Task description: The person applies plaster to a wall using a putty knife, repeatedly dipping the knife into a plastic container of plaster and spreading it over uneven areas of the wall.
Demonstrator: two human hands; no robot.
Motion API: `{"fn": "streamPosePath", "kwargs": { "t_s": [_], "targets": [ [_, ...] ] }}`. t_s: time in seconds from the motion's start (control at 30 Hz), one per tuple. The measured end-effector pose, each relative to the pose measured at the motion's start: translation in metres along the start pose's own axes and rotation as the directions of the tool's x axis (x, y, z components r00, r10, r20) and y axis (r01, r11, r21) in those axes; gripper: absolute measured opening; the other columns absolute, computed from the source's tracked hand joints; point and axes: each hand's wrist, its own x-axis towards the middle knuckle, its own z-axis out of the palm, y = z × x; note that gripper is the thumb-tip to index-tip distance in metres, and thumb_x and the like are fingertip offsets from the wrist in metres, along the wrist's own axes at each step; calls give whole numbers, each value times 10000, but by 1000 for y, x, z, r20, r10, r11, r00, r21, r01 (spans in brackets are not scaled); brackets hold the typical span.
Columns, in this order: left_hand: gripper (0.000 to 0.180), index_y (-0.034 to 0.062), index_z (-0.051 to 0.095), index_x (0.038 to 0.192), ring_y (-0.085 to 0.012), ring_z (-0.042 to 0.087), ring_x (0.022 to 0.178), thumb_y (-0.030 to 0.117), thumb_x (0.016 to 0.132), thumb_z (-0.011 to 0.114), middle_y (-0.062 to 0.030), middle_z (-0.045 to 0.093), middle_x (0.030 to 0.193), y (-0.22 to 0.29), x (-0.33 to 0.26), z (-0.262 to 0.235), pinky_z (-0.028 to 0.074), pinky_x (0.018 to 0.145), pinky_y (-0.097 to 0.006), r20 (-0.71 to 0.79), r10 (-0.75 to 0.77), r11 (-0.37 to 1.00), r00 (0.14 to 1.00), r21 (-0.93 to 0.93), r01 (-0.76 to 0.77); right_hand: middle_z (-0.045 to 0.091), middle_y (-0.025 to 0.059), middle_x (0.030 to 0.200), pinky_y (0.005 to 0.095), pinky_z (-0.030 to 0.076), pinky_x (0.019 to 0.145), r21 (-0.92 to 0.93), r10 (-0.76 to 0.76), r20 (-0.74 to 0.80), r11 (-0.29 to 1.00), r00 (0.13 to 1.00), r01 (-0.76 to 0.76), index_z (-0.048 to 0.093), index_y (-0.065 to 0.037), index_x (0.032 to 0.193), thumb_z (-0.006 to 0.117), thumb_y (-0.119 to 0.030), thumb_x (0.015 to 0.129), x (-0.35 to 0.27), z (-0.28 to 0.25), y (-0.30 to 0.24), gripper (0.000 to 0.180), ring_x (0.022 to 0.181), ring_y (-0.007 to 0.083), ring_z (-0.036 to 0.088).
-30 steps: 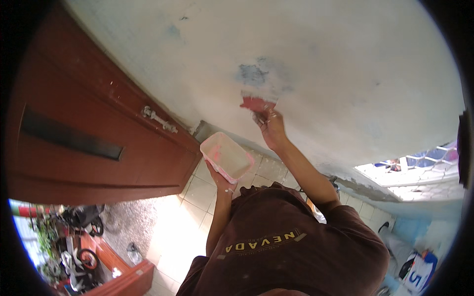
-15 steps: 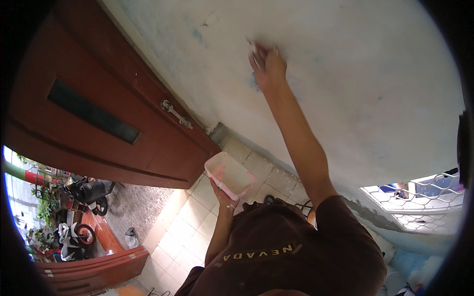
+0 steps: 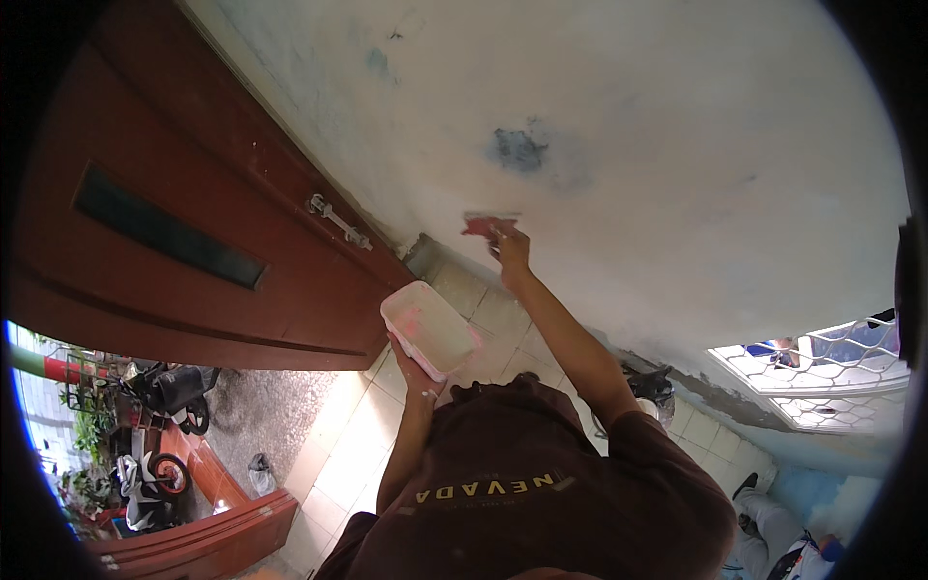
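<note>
My left hand point(image 3: 414, 374) grips a white rectangular tub point(image 3: 421, 358) from below and the side. Pink smears mark the tub, and pale paste seems to coat its inside. Out in front, my right hand point(image 3: 511, 253) is closed around a red putty knife point(image 3: 480, 225) with a wide, thin edge. The knife is at the lower part of the pale wall point(image 3: 657, 174); I cannot tell whether its edge touches. Above it, a dark grey-blue patch point(image 3: 519, 150) shows on the wall.
A brown door point(image 3: 193, 184) with a metal handle point(image 3: 338, 220) stands at left. Beyond the doorway are motorbikes point(image 3: 155, 474). Tiles cover the floor point(image 3: 348, 435). A white window grille point(image 3: 802, 377) is at right. Another person's grey-clad leg point(image 3: 773, 527) shows at lower right.
My right hand has come down the wall toward me with the putty knife, uncovering the dark patch. The tub has shifted slightly left. The other person's leg shows more.
</note>
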Motion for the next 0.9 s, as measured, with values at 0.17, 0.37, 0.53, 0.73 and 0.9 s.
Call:
{"fn": "streamPosePath", "kwargs": {
  "t_s": [0.17,0.37,0.53,0.73,0.9],
  "targets": [
    [801,194,388,1490,-383,553,1247,757,920,400,-102,526,1404,63,14,-16,478,1007,-625,31,-68,997,997,-34,69,625,22,784,261,473,565,178,186,-300,974,936,-137,623,-89,881,647,-204,954,89,-57,109,139,676,121,578],
    [754,211,420,1476,-361,539,1271,732,931,422,-85,527,1414,152,46,-31,465,1027,-616,115,-127,991,985,45,123,571,14,667,259,383,457,328,-158,-236,916,959,231,630,-79,875,483,-332,1042,118,-16,50,337,541,110,484],
    [791,214,344,1520,-330,478,1345,735,931,420,-67,452,1494,202,73,-27,441,1078,-573,145,-261,965,954,60,255,661,59,938,274,421,592,357,-523,-58,784,850,507,627,-54,1048,338,-339,1079,16,121,-176,407,679,122,506],
    [779,219,361,1509,-326,477,1345,737,929,421,-63,466,1478,210,112,-36,431,1082,-579,206,-421,906,883,52,420,634,115,1012,357,500,799,385,-628,-136,679,766,625,558,11,1066,471,-174,1016,-96,203,-276,211,864,200,579],
    [765,200,344,1522,-314,458,1354,715,957,395,-69,434,1503,241,106,-54,424,1099,-534,174,-442,897,880,61,439,630,9,954,343,489,776,306,-458,-189,813,869,495,613,-136,1043,533,-308,1031,-40,143,-86,190,849,167,586]
  ]
}}
